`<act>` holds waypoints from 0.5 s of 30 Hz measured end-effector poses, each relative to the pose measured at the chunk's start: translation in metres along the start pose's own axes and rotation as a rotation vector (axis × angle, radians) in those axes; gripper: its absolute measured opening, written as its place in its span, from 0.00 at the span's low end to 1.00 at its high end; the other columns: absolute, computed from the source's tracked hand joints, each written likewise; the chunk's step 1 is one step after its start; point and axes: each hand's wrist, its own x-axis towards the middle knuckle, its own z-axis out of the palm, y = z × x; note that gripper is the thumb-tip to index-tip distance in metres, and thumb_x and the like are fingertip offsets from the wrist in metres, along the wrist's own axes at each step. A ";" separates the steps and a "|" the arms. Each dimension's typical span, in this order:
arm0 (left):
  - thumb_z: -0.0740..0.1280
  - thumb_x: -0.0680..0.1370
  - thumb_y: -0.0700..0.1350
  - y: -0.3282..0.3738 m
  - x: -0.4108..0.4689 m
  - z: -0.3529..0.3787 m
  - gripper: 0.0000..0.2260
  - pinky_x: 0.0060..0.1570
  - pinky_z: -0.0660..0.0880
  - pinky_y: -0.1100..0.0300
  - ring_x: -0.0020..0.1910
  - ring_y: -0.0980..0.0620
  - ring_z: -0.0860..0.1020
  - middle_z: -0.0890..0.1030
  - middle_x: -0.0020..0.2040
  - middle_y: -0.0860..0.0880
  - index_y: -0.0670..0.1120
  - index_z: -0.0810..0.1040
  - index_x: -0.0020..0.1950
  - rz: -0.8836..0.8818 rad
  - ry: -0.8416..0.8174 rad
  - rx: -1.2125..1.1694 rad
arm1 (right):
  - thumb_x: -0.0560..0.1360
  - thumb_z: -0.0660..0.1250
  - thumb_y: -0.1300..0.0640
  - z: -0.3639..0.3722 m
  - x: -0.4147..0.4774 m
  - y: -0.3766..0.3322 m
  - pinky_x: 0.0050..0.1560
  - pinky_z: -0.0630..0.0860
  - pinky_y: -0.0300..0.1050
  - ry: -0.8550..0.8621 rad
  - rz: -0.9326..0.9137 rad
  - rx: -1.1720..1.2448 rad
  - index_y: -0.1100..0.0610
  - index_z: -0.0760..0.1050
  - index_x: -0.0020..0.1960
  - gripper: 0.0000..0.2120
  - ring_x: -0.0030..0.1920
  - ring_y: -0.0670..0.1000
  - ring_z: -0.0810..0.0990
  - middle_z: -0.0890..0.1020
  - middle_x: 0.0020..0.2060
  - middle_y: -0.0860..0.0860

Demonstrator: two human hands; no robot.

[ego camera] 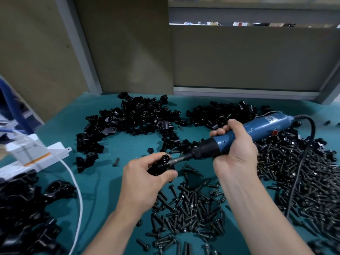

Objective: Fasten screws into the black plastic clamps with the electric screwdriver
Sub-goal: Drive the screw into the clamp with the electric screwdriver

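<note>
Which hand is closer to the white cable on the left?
Left. The left hand, gripping a black clamp, is right of the white cable; the right hand, on the electric screwdriver, is farther right.

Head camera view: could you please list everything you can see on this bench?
screwdriver: one, blue with black nose, centre right, pointing left
held clamp: one, black, centre, at the screwdriver's bit
loose clamps: many, black, piles at far centre, far right, near left
screws: many, black, piles at near centre and right
power cord: one, black, across the right screw pile
white cable: one, near left
white box: one, orange stripe, left edge
table: one, teal top
left hand: one, grips the held clamp
right hand: one, grips the screwdriver
</note>
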 end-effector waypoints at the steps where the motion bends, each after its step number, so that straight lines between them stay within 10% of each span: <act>1: 0.85 0.63 0.50 0.001 0.000 0.000 0.19 0.33 0.77 0.67 0.34 0.59 0.82 0.85 0.40 0.61 0.65 0.85 0.49 0.010 0.013 0.025 | 0.78 0.70 0.67 0.000 -0.001 0.001 0.33 0.78 0.44 0.000 0.006 0.007 0.59 0.71 0.48 0.08 0.27 0.48 0.74 0.76 0.30 0.50; 15: 0.82 0.68 0.43 0.004 -0.002 0.004 0.30 0.24 0.74 0.63 0.25 0.54 0.75 0.85 0.46 0.57 0.72 0.80 0.59 0.002 -0.044 0.108 | 0.78 0.69 0.68 0.001 -0.005 0.007 0.36 0.79 0.46 -0.153 -0.045 -0.006 0.58 0.70 0.51 0.09 0.29 0.49 0.75 0.75 0.32 0.51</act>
